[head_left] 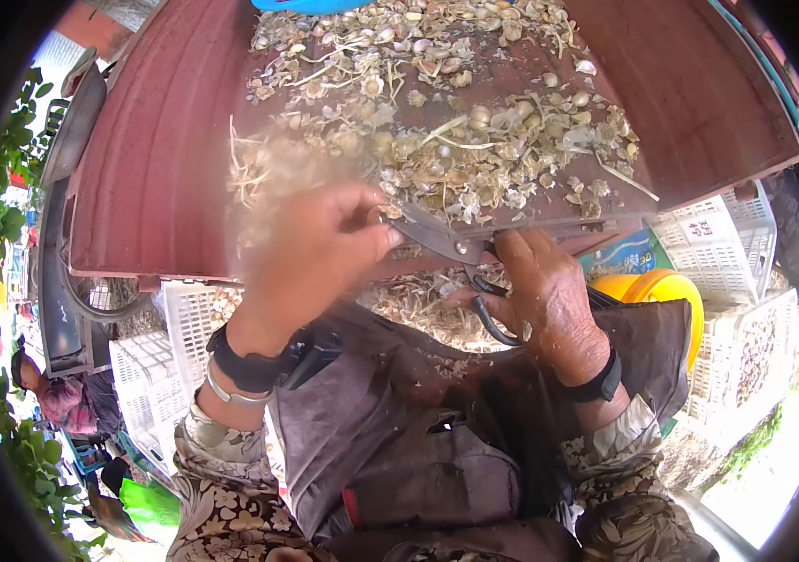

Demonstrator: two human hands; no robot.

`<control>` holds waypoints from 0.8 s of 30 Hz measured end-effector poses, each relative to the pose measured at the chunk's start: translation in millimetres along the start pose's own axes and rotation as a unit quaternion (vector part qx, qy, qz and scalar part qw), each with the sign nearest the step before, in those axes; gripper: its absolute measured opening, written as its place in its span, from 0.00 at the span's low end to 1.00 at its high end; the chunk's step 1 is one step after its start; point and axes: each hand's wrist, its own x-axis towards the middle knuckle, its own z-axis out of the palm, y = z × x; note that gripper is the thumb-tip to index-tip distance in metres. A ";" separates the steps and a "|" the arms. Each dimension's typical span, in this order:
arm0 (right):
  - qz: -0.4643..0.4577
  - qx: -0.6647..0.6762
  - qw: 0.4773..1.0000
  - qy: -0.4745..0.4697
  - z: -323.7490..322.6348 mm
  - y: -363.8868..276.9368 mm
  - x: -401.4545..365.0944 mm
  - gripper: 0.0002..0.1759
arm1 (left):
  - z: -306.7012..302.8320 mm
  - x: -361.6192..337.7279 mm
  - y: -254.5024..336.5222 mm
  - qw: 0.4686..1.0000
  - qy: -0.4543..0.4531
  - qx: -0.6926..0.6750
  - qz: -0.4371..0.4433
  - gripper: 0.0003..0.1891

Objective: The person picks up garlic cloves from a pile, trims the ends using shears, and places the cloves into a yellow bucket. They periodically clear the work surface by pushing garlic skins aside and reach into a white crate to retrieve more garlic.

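Garlic piece (pixel 388 212), centre frame, at blade tips | left hand (pixel 310 239): thumb and forefinger pinched on it | right hand (pixel 554 295): curled round scissors (pixel 432 233) handles | step calls for fingertips clear of edges

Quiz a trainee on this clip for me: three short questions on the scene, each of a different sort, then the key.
1. Which grips the scissors?
A) the left hand
B) the right hand
C) neither

2. True or false: the yellow bucket is on the person's right.

3. Fill in: the left hand pinches a small piece by the scissors' ____ (tip or handles).

Key: 1 B; 2 true; 3 tip.
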 end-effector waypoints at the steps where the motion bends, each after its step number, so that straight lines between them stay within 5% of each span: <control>1: -0.002 -0.001 1.000 -0.001 -0.2 -1.2 -0.3 0.28 | -0.5 -0.4 1.1 1.000 -0.002 0.001 -0.008 0.12; 5: -0.034 0.031 0.999 0.012 3.4 -1.3 -1.4 0.27 | -0.3 -2.8 -3.3 1.000 0.008 -0.017 -0.015 0.11; 10: 0.051 0.259 0.964 -0.037 10.0 -7.1 -3.7 0.26 | 1.7 -8.9 -4.0 0.999 0.002 -0.051 -0.013 0.10; 13: 0.143 0.365 0.920 0.014 7.2 -12.4 -2.1 0.23 | -11.2 -45.6 6.3 0.992 0.096 -0.077 -0.032 0.09; 14: 0.189 0.401 0.895 0.042 5.4 -12.0 -1.8 0.22 | -22.9 -65.3 6.9 0.988 0.146 -0.029 -0.050 0.09; 15: 0.142 0.352 0.920 0.103 11.7 1.7 -3.2 0.22 | -39.8 -87.7 2.5 0.978 0.196 0.017 -0.065 0.09; 17: 0.218 0.405 0.884 0.079 -7.3 5.6 -1.8 0.23 | -80.7 -128.5 -37.1 0.946 0.242 0.185 -0.113 0.11; 18: 0.221 0.390 0.889 0.093 -9.4 7.7 -1.2 0.23 | -89.0 -148.2 -49.1 0.881 0.237 0.409 -0.023 0.11; 19: 0.224 0.375 0.893 0.106 -10.6 9.1 -0.4 0.24 | -88.6 -155.7 -50.0 0.761 0.219 0.607 0.068 0.11; 23: 0.216 0.378 0.892 0.121 -6.7 4.1 5.2 0.25 | -68.2 -108.0 -38.8 0.945 0.206 0.254 -0.026 0.11; 24: 0.215 0.393 0.886 0.116 -8.5 -2.0 7.9 0.26 | -58.0 -81.9 -31.7 0.936 0.188 0.295 0.039 0.12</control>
